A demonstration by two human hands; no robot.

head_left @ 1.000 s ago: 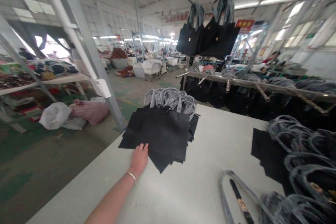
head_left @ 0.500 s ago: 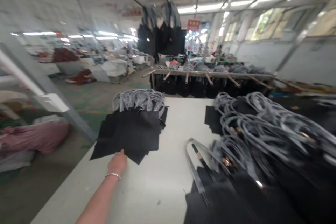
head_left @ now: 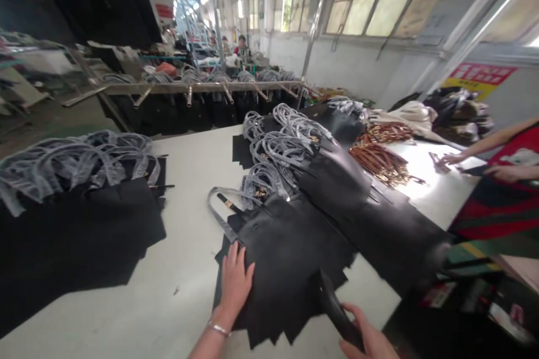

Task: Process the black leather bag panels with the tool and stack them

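My left hand [head_left: 236, 280] lies with fingers spread on the left side of a stack of black panels [head_left: 290, 252]. Its fingertips are beside the base of a grey wrapped strap [head_left: 219, 219]. At the bottom right, my right hand [head_left: 368, 336] is wrapped round a black handled tool [head_left: 337, 308], whose dark far end is over the panels' lower right part and hard to make out. Grey wrapped straps with gold-coloured fittings [head_left: 261, 193] lie at the far edge of this stack. Another black panel pile [head_left: 84, 235] with similar straps is on the left.
The white table [head_left: 189, 235] shows between the piles. More black panels [head_left: 370, 213] and brown straps [head_left: 379, 162] lie to the right. A person in red [head_left: 505, 196] works at the right edge. Beyond the table stands a metal rack [head_left: 202, 88]; black bags hang at upper left.
The view has turned right. My left hand has left the left pile and now rests on the right-hand stack. My right hand, holding the black tool, has come into view.
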